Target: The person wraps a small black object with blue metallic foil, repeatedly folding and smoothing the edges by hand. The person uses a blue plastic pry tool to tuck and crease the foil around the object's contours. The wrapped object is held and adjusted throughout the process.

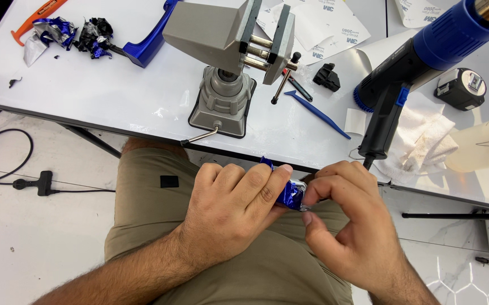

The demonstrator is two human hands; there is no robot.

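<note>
My left hand (230,206) is curled into a loose fist around a small piece wrapped in glossy blue film (287,192), with my thumb pressed flat along its top edge. My right hand (349,220) meets it from the other side: the fingers are bent and pinched together on the film's right end, where a bit of silvery backing shows between the fingertips. Both hands are closed on the same blue piece, and they hold it over my lap, just in front of the table's near edge.

Below my hands are my khaki shorts (159,192). Just beyond them runs the white table (103,90). Straight ahead on it stands a grey bench vise (230,39) on a suction base, its jaws a little apart and its handle hanging to the right. To the right of the vise lie a thin blue plastic tool (318,116) and a small black block (327,76). Further right, a blue and black heat gun (419,62) lies tilted above a crumpled white cloth (430,141), and a black battery pack (461,88) sits beside it. White backing sheets (318,28) lie at the far edge. At the far left corner are crumpled scraps of blue film (66,34) and an orange tool (35,17). On the floor to my left, a black cable (7,169) loops to a plug.
</note>
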